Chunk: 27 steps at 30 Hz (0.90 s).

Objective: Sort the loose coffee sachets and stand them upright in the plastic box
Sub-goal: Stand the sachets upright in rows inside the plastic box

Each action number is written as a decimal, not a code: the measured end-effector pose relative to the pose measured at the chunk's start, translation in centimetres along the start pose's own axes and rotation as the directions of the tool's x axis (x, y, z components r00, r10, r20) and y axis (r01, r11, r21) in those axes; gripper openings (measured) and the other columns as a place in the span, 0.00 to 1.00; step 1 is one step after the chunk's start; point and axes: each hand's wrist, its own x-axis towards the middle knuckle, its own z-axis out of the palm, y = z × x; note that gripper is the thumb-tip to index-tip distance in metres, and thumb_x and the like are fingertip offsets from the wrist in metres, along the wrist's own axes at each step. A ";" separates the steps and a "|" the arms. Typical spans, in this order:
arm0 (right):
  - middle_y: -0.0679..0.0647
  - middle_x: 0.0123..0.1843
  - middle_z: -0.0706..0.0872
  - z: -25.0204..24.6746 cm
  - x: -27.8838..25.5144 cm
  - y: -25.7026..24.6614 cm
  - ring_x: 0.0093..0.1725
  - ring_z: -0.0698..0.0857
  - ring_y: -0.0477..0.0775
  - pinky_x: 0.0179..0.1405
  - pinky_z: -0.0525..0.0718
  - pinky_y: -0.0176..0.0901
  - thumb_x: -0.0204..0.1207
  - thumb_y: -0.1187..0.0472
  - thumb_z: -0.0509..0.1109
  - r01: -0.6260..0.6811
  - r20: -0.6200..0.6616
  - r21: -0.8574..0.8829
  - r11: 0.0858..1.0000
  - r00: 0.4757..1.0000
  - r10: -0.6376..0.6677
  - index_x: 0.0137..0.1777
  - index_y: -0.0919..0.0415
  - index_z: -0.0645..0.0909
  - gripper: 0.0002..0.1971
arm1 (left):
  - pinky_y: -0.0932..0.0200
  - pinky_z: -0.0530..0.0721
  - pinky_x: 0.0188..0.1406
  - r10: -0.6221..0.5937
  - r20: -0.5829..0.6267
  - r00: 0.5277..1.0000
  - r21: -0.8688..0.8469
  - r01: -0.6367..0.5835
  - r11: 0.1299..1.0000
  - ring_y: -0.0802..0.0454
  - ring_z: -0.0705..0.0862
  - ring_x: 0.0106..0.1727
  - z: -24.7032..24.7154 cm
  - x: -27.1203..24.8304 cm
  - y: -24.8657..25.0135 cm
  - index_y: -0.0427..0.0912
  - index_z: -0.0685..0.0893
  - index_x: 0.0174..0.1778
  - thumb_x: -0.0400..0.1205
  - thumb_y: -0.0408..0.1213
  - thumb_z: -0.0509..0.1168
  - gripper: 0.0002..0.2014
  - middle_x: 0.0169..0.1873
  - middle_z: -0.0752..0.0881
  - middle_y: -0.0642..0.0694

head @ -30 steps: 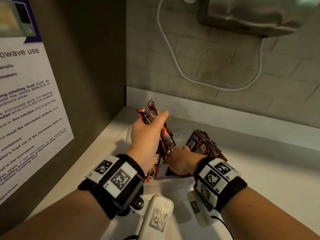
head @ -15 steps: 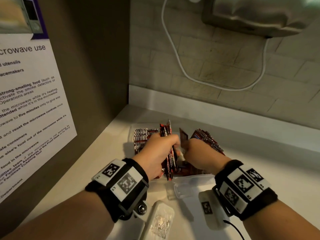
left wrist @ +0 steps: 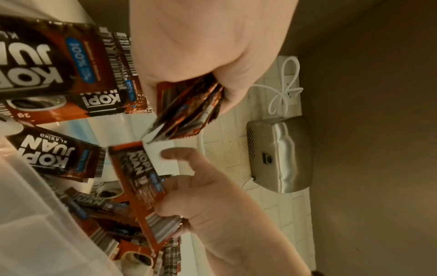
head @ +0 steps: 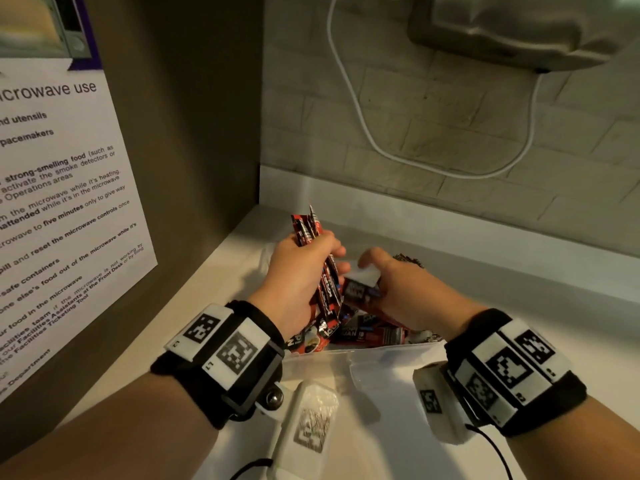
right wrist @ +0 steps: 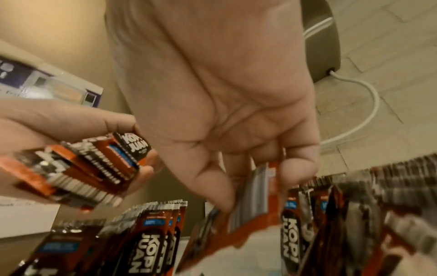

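My left hand [head: 304,271] grips a bundle of red-and-black coffee sachets [head: 313,237] upright above the clear plastic box [head: 388,355]; the same bundle [right wrist: 78,168] shows in the right wrist view. Beside it, my right hand [head: 391,289] pinches a single sachet [head: 360,289], held flat just right of the bundle; this single sachet [left wrist: 139,183] also shows in the left wrist view. Loose sachets [head: 367,332] lie flat inside the box under both hands. More sachets [right wrist: 151,233] stand upright in rows in the box.
The box sits on a white counter [head: 519,306] in a corner. A brown side wall with a microwave notice [head: 59,202] stands on the left. A tiled back wall carries a white cable [head: 363,116] and a steel appliance [head: 512,29] overhead.
The left hand has lifted its bundle up out of the box. The right hand has picked up one sachet and holds it next to the bundle.
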 end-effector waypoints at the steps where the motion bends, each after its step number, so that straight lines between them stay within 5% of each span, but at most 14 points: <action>1: 0.53 0.53 0.85 -0.2 -0.1 -0.2 0.44 0.84 0.53 0.39 0.82 0.44 0.80 0.61 0.64 -0.005 0.064 -0.126 0.992 0.998 0.013 0.66 0.45 0.71 0.17 | 0.56 0.82 0.36 -0.016 0.019 1.000 0.028 0.016 0.999 0.49 0.86 0.36 -0.1 -0.1 -0.2 0.40 0.81 0.50 0.80 0.30 0.67 0.05 0.40 0.85 0.42; 5: 0.55 0.65 0.83 -0.4 -0.3 -1.1 0.60 0.82 0.58 0.54 0.83 0.47 0.77 0.72 0.56 0.075 0.262 -0.318 0.945 0.965 0.012 0.66 0.50 0.81 0.24 | 0.54 0.81 0.38 -0.151 0.086 0.985 0.181 0.134 0.974 0.48 0.85 0.38 -0.1 -0.5 -1.8 0.40 0.82 0.52 0.78 0.31 0.67 0.08 0.44 0.84 0.40; 8: 0.54 0.69 0.79 0.7 -0.2 -1.4 0.66 0.79 0.58 0.64 0.80 0.51 0.82 0.66 0.57 0.160 0.349 -0.351 0.922 0.937 -0.029 0.71 0.48 0.77 0.21 | 0.53 0.80 0.38 -0.228 0.086 0.970 0.237 0.202 0.950 0.43 0.82 0.40 0.5 -0.6 -2.9 0.39 0.80 0.50 0.77 0.32 0.67 0.07 0.42 0.81 0.39; 16: 0.50 0.66 0.75 2.1 0.1 -0.6 0.66 0.72 0.57 0.64 0.69 0.53 0.82 0.53 0.62 0.250 0.289 -0.517 0.818 0.951 -0.107 0.67 0.48 0.79 0.15 | 0.48 0.83 0.42 -0.318 0.037 0.947 0.172 0.308 0.936 0.36 0.84 0.51 0.9 0.2 -3.2 0.41 0.76 0.59 0.78 0.31 0.66 0.14 0.52 0.83 0.35; 20: 0.47 0.45 0.74 2.4 0.5 -0.5 0.44 0.75 0.50 0.48 0.75 0.44 0.79 0.60 0.64 0.264 0.303 -0.375 0.889 0.941 -0.152 0.59 0.55 0.81 0.11 | 0.50 0.82 0.37 -0.313 0.050 0.948 0.185 0.299 0.936 0.39 0.83 0.44 0.8 0.1 -3.3 0.36 0.76 0.66 0.76 0.32 0.68 0.21 0.49 0.82 0.36; 22: 0.47 0.40 0.74 2.4 0.7 -0.1 0.40 0.75 0.50 0.40 0.73 0.42 0.77 0.65 0.65 0.248 0.303 -0.342 0.907 0.942 -0.144 0.59 0.55 0.81 0.12 | 0.52 0.82 0.36 -0.300 0.040 0.953 0.204 0.286 0.936 0.42 0.83 0.40 0.7 0.2 -3.4 0.36 0.78 0.61 0.77 0.33 0.67 0.16 0.45 0.82 0.37; 24: 0.50 0.44 0.80 2.2 0.8 0.1 0.41 0.77 0.52 0.41 0.73 0.42 0.77 0.67 0.64 0.258 0.321 -0.347 0.902 0.936 -0.144 0.60 0.53 0.82 0.15 | 0.48 0.84 0.44 -0.297 0.038 0.954 0.218 0.282 0.934 0.41 0.82 0.42 0.7 0.3 -3.3 0.39 0.78 0.50 0.79 0.33 0.67 0.07 0.44 0.81 0.37; 27: 0.45 0.60 0.85 1.6 0.7 0.7 0.56 0.82 0.53 0.56 0.75 0.45 0.79 0.63 0.63 0.330 0.369 -0.426 0.843 0.913 -0.171 0.61 0.43 0.83 0.17 | 0.42 0.82 0.57 -0.303 0.039 0.952 0.241 0.286 0.928 0.40 0.81 0.46 0.8 0.0 -3.3 0.42 0.78 0.44 0.79 0.33 0.67 0.04 0.44 0.80 0.37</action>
